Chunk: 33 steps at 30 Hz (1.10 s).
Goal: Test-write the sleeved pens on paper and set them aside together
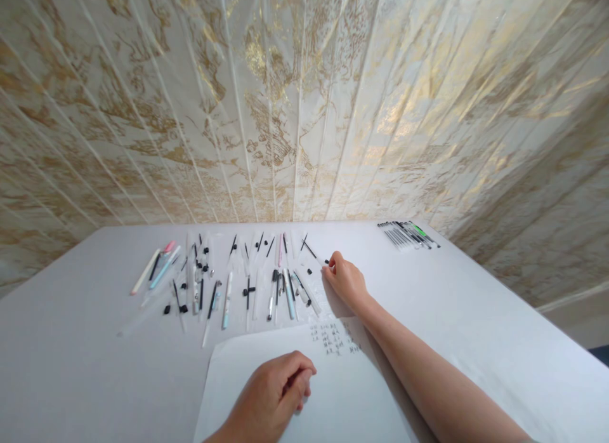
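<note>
My right hand [345, 279] reaches out over the white table [85, 341], fingers pinched at a small black pen part [327, 261] at the right end of a spread of pen pieces [238, 281]. The spread holds several pen barrels, refills, caps and small black bits laid in rows. My left hand [276, 395] rests curled on a white sheet of paper [342, 398] close to me, fingers folded in; what they hold, if anything, is hidden. The sheet bears a few lines of handwriting [335, 339] near its top.
A neat row of assembled pens [409, 235], one with a green part, lies at the table's far right corner. A wall with gold-veined marble panels [304, 100] rises directly behind the table. Pink and pale blue pens [159, 265] lie at the spread's left end.
</note>
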Each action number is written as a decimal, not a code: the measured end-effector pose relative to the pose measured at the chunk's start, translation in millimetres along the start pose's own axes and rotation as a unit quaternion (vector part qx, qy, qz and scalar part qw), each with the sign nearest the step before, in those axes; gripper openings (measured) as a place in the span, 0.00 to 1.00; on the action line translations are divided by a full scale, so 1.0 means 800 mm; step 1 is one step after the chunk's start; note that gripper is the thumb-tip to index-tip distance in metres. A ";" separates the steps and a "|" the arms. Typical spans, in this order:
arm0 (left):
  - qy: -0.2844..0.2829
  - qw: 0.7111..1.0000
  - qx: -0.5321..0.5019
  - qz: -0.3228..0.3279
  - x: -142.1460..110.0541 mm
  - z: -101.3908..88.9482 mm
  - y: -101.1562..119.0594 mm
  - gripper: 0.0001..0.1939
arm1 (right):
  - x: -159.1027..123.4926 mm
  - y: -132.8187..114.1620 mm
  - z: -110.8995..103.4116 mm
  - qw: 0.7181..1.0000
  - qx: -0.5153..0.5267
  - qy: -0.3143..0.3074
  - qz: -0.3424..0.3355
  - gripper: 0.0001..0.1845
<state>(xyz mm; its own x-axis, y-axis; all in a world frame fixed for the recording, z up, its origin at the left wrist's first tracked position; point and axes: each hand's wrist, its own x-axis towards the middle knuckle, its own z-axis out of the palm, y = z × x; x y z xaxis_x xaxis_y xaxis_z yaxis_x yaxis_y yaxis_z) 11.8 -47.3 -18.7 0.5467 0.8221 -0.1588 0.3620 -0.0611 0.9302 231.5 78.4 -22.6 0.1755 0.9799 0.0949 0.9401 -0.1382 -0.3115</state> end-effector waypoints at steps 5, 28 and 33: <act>0.003 1.000 0.004 0.004 -0.001 0.000 0.001 0.13 | 0.002 -0.002 0.002 1.000 0.001 -0.001 0.004 0.06; 0.174 0.891 -0.416 -0.054 0.021 -0.027 0.000 0.18 | -0.085 -0.056 -0.053 0.885 0.260 -0.231 -0.310 0.03; 0.165 0.889 -0.422 -0.062 0.022 -0.024 -0.006 0.18 | -0.053 -0.037 -0.039 0.967 0.157 -0.095 -0.177 0.07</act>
<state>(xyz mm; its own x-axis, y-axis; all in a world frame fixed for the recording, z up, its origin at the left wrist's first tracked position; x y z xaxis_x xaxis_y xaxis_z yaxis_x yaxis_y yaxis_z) 5.2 -22.0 -19.4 0.2411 0.9227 -0.3007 -0.3673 0.3736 0.8518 205.1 36.3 11.8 -0.2254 0.9709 0.0810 0.7917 0.2309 -0.5655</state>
